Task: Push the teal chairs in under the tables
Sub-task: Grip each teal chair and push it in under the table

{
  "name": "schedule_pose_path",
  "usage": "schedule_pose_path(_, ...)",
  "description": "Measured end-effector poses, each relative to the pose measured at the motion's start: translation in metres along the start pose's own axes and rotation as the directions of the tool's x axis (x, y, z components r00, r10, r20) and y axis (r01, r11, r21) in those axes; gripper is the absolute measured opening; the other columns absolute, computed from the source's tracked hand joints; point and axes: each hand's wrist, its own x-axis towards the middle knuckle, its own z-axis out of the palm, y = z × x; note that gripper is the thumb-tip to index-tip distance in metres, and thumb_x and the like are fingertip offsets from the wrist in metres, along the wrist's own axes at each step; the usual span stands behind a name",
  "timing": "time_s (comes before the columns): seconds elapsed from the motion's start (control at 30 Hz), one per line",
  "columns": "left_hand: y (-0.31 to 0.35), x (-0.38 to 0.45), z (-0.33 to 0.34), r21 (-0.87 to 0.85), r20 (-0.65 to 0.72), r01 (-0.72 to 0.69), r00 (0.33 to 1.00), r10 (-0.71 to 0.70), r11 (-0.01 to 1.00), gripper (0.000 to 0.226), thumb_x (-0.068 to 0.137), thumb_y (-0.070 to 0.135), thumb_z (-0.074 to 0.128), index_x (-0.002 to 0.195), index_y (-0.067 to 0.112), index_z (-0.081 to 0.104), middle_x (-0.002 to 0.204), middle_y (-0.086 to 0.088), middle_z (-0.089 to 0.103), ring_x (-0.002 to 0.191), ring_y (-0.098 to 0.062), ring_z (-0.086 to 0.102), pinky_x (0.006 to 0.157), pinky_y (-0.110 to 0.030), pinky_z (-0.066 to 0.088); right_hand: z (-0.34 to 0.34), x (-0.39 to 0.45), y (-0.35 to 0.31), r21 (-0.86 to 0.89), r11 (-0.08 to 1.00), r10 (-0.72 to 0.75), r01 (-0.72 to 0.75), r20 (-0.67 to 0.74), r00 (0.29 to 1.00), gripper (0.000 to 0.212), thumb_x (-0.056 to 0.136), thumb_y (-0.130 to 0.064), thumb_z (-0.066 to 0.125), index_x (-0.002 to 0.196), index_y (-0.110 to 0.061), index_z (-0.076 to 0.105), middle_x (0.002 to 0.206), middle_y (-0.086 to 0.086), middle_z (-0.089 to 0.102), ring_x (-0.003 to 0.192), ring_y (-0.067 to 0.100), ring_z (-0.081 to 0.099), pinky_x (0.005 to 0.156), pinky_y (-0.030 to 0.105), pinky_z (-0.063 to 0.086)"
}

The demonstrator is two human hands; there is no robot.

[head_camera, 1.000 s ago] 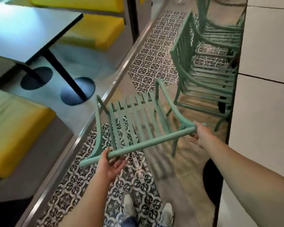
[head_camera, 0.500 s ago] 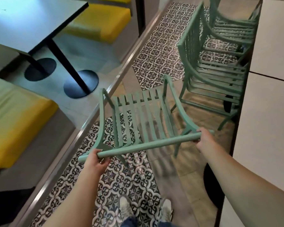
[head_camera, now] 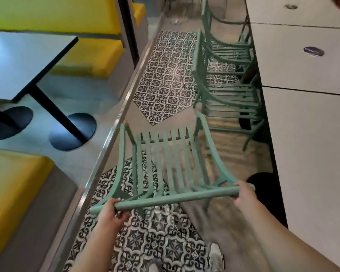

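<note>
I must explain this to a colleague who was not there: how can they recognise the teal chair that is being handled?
Follow the row of white tables along the right side. Two teal chairs stand tucked against them further ahead. The held chair is nearest the camera, out in the aisle, with the left hand and right hand gripping its top rail.

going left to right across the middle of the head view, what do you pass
yellow cushioned bench seat → round black table base → metal floor strip → teal slatted chair held by both hands → white tabletop
</note>
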Motion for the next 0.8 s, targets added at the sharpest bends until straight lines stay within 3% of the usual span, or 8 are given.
schedule_pose_path(0.07, 0.017, 0.006, -0.015, 0.038, 0.039, 0.001, 0.999, -0.003, 0.999, 0.015, 0.092, 0.008, 0.057, 0.104, 0.004, 0.050, 0.102, -0.018, 0.054, 0.109, -0.034, 0.055, 0.085, -0.048, 0.052, -0.003, -0.010, 0.024, 0.038, 0.999, -0.009, 0.011, -0.057, 0.998, 0.021, 0.087, 0.001, 0.051, 0.071, -0.005, 0.040, 0.110, 0.023, 0.057, 0.109, 0.037, 0.057, 0.088, 0.043, 0.046)
schedule_pose_path(0.17, 0.036, 0.013, -0.031, 0.124, 0.039, -0.025, 0.999, 0.021, 0.992, 0.033, 0.089, 0.007, 0.059, 0.119, 0.004, 0.047, 0.114, -0.020, 0.054, 0.108, -0.037, 0.057, 0.074, -0.050, 0.053, -0.012, -0.015, 0.055, 0.111, 0.994, 0.003, 0.008, -0.098, 0.995, 0.014, 0.087, 0.000, 0.053, 0.077, -0.003, 0.044, 0.126, 0.024, 0.053, 0.080, 0.028, 0.058, 0.079, 0.039, 0.049)
schedule_pose_path(0.2, 0.041, 0.014, -0.036, 0.158, 0.045, -0.026, 0.999, 0.019, 0.987, 0.029, 0.089, 0.008, 0.059, 0.116, 0.005, 0.048, 0.116, -0.021, 0.054, 0.105, -0.037, 0.058, 0.074, -0.049, 0.053, -0.014, -0.017, 0.064, 0.145, 0.989, 0.010, 0.006, -0.110, 0.994, 0.006, 0.087, 0.000, 0.054, 0.086, 0.001, 0.048, 0.123, 0.024, 0.053, 0.086, 0.030, 0.059, 0.075, 0.039, 0.049)
schedule_pose_path(0.33, 0.057, 0.024, -0.044, 0.217, 0.070, -0.039, 0.997, 0.025, 0.975, 0.020, 0.092, 0.011, 0.058, 0.109, 0.004, 0.051, 0.121, -0.021, 0.055, 0.096, -0.036, 0.060, 0.081, -0.046, 0.052, -0.024, -0.022, 0.093, 0.209, 0.978, 0.023, 0.003, -0.122, 0.992, 0.045, 0.083, -0.001, 0.057, 0.127, 0.003, 0.046, 0.123, 0.023, 0.054, 0.113, 0.038, 0.056, 0.082, 0.043, 0.050)
schedule_pose_path(0.43, 0.064, 0.025, -0.043, 0.207, 0.075, -0.034, 0.997, 0.019, 0.978, 0.035, 0.092, 0.011, 0.057, 0.125, 0.005, 0.049, 0.119, -0.019, 0.056, 0.098, -0.036, 0.060, 0.078, -0.050, 0.052, -0.026, -0.030, 0.102, 0.219, 0.975, 0.048, -0.021, -0.119, 0.992, 0.031, 0.082, -0.002, 0.057, 0.111, 0.001, 0.050, 0.119, 0.023, 0.055, 0.100, 0.035, 0.058, 0.081, 0.045, 0.051)
schedule_pose_path(0.57, 0.078, 0.030, -0.046, 0.302, 0.089, -0.091, 0.994, 0.067, 0.949, 0.017, 0.090, 0.006, 0.057, 0.105, 0.003, 0.049, 0.116, -0.019, 0.054, 0.107, -0.034, 0.057, 0.083, -0.044, 0.050, -0.029, -0.040, 0.117, 0.270, 0.963, 0.036, -0.011, -0.088, 0.995, 0.030, 0.085, -0.002, 0.055, 0.115, 0.003, 0.049, 0.113, 0.020, 0.052, 0.091, 0.029, 0.057, 0.083, 0.041, 0.050)
schedule_pose_path(0.7, 0.099, 0.040, -0.042, 0.339, 0.107, -0.079, 0.993, 0.045, 0.937, 0.025, 0.088, 0.004, 0.056, 0.111, 0.003, 0.047, 0.104, -0.017, 0.055, 0.117, -0.034, 0.053, 0.081, -0.046, 0.050, -0.022, -0.045, 0.137, 0.293, 0.956, 0.037, -0.001, -0.117, 0.992, 0.024, 0.086, 0.000, 0.054, 0.108, -0.003, 0.046, 0.112, 0.021, 0.051, 0.081, 0.028, 0.056, 0.082, 0.043, 0.050)
schedule_pose_path(0.8, 0.118, 0.047, -0.035, 0.380, 0.136, -0.074, 0.990, 0.024, 0.922, 0.029, 0.090, 0.006, 0.057, 0.117, 0.005, 0.048, 0.107, -0.018, 0.056, 0.110, -0.035, 0.056, 0.080, -0.047, 0.051, -0.013, -0.051, 0.151, 0.352, 0.936, 0.031, 0.015, -0.124, 0.992, 0.024, 0.084, -0.001, 0.054, 0.108, -0.004, 0.048, 0.115, 0.022, 0.052, 0.078, 0.027, 0.056, 0.062, 0.041, 0.053)
